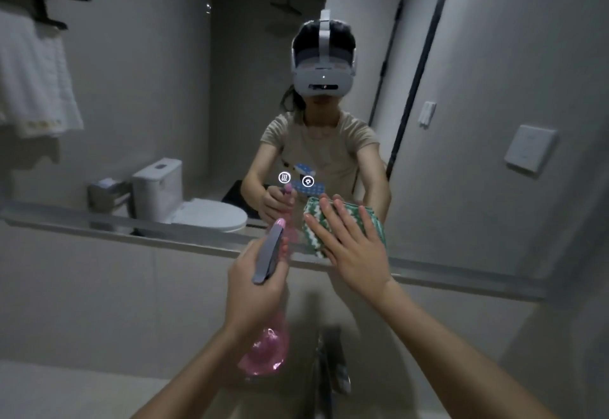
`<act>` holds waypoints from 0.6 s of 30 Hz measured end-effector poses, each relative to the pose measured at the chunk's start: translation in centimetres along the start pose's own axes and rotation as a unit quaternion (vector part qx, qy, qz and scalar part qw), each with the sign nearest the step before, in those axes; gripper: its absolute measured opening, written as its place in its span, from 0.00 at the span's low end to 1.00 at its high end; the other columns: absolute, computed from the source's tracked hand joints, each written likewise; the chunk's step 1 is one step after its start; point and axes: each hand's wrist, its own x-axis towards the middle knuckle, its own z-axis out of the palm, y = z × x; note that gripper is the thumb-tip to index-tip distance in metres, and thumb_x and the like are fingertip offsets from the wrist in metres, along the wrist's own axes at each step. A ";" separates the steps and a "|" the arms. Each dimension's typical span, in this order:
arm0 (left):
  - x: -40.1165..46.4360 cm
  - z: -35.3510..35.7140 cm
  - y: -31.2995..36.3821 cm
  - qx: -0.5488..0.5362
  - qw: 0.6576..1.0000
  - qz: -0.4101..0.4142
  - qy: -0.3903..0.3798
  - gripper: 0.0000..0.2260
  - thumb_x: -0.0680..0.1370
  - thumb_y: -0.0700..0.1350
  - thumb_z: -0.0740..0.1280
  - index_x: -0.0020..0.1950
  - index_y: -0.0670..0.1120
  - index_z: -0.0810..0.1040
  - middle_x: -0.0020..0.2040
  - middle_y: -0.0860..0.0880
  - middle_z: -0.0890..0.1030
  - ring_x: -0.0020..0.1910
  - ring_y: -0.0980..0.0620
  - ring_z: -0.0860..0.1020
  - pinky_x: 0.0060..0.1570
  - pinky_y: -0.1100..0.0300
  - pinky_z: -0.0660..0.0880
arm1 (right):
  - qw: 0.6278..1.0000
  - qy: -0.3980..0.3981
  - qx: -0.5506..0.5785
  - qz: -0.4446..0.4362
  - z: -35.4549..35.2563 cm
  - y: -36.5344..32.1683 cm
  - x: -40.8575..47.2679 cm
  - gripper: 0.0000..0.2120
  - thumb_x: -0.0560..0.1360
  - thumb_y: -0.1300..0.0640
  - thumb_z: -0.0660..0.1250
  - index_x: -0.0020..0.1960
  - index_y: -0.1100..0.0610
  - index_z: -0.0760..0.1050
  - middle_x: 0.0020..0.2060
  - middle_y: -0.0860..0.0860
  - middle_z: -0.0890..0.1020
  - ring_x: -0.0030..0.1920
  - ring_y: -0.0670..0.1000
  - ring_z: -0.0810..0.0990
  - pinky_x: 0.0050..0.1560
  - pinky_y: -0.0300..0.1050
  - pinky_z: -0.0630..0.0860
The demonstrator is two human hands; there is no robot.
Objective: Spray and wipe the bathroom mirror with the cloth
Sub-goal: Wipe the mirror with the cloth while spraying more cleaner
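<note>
Nearest: a chrome tap [329, 366] w/ upright spout, low centre, blurred; basin detail can't be made out.

Left hand [253, 290]: fingers wrapped round the neck of a translucent pink plastic spray bottle [265, 352], grey trigger head [268, 253] on top, pink nozzle aimed at the glass. Bottle body hangs below the fist; head sticks out above it. One fingertip shows beside the head; whether it rests on the trigger, can't tell. Judgement: bottle kept up and aimed so it's ready for another spray w/o a regrip, while the other hand wipes.

Right hand [352, 247]: flat, fingers [329, 220] straight and slightly spread, pressing a folded green-and-white zigzag cloth [311, 237] against the bathroom mirror [148, 88], low on the glass just above its bottom edge. Cloth lies under palm and fingers, between hand and glass; it shows past the fingertips at top and left, and past the hand's right side. Not pinched or curled round: held by pressure only. Judgement: flat palm spreads the load, keeps the whole pad on the glass; wipe step in hand, lower-centre patch.

Below mirror: grey ledge [164, 230] runs along the frame.

Far, in reflection: person w/ headset, white toilet [184, 197], two small lit icons [296, 179] on the glass. Upper left: white towels on a dark rack [36, 72]. Right wall: white switch plate [529, 148].

Wet streaks or spray on the glass: can't tell, light too dim.
</note>
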 end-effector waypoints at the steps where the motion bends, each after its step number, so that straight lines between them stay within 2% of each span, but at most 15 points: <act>1: 0.8 0.3 0.9 0.007 1.000 0.011 -0.008 0.08 0.76 0.37 0.67 0.49 0.50 0.79 0.33 0.56 0.76 0.32 0.61 0.73 0.32 0.71 0.68 | 1.000 0.010 -0.006 0.001 -0.5 0.9 0.7 0.30 0.78 0.51 0.62 0.76 0.50 0.56 0.75 0.55 0.59 0.75 0.56 0.56 0.71 0.59 0.57; 5: 4.1 1.6 5.2 0.036 0.996 0.082 -0.002 0.11 0.75 0.34 0.66 0.40 0.51 0.75 0.31 0.55 0.71 0.30 0.62 0.70 0.30 0.72 0.64 | 0.999 0.029 -0.032 -0.014 -2.5 5.0 4.4 0.27 0.80 0.49 0.59 0.76 0.50 0.56 0.75 0.55 0.59 0.75 0.56 0.57 0.71 0.60 0.58; 8: 6.4 2.4 8.0 0.048 0.993 0.107 0.011 0.05 0.74 0.36 0.66 0.45 0.44 0.78 0.32 0.54 0.72 0.30 0.62 0.70 0.31 0.71 0.65 | 0.998 0.036 -0.038 -0.021 -4.1 7.9 7.4 0.26 0.81 0.48 0.57 0.77 0.51 0.56 0.75 0.55 0.58 0.75 0.57 0.56 0.71 0.60 0.57; 10: 7.8 2.7 10.1 0.053 0.990 0.127 0.010 0.06 0.72 0.40 0.65 0.47 0.43 0.79 0.33 0.51 0.74 0.30 0.59 0.70 0.31 0.68 0.66 | 0.998 0.045 -0.042 -0.004 -5.0 9.6 9.5 0.25 0.81 0.48 0.55 0.76 0.51 0.56 0.75 0.55 0.58 0.75 0.57 0.56 0.71 0.60 0.58; 12: 9.2 3.0 12.3 0.056 0.988 0.146 0.003 0.08 0.70 0.43 0.63 0.45 0.43 0.79 0.35 0.49 0.77 0.31 0.57 0.72 0.32 0.63 0.70 | 0.997 0.053 -0.048 0.008 -6.1 11.3 11.6 0.25 0.81 0.47 0.54 0.76 0.51 0.56 0.75 0.55 0.59 0.75 0.56 0.56 0.71 0.59 0.57; 15: 11.8 3.5 15.7 0.073 0.981 0.180 0.010 0.07 0.70 0.45 0.64 0.45 0.45 0.79 0.35 0.53 0.77 0.32 0.61 0.72 0.33 0.69 0.68 | 0.997 0.058 -0.057 0.009 -7.7 14.2 14.8 0.24 0.82 0.47 0.52 0.76 0.51 0.56 0.75 0.54 0.59 0.75 0.56 0.56 0.72 0.59 0.57; 18: 15.3 3.8 19.6 0.101 0.969 0.224 0.022 0.09 0.70 0.48 0.64 0.45 0.46 0.79 0.36 0.53 0.78 0.34 0.60 0.74 0.35 0.66 0.69 | 0.995 0.057 -0.059 0.056 -9.9 17.7 19.0 0.26 0.80 0.47 0.49 0.77 0.51 0.55 0.75 0.54 0.59 0.75 0.56 0.57 0.72 0.58 0.53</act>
